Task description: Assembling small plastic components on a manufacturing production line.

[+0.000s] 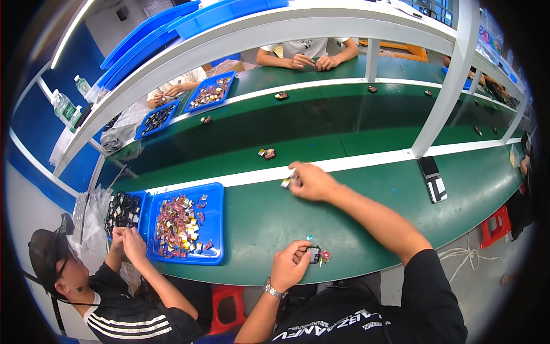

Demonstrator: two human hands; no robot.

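Note:
Near the table's front edge, my left hand (289, 266) is closed, its thumb and fingers pinching a small black square housing (314, 254) with a grey face. Right beside that housing lie a small red part (326, 255) and a tiny blue piece (309, 237). My right arm reaches forward over the green table. At its end my right hand (316, 182) is closed around a small component (286, 183) with a silvery and yellow side, beside the white rail. The fingers cover most of that component.
Left of my hands stands a blue tray (220, 223) heaped with red, yellow and silver components. A seated co-worker (137, 286) works beside black parts (123, 209). Small assemblies (267, 153) rest on the green belt beyond the white rail (355, 160). A black-and-white device (433, 179) lies right, near a white post (447, 86).

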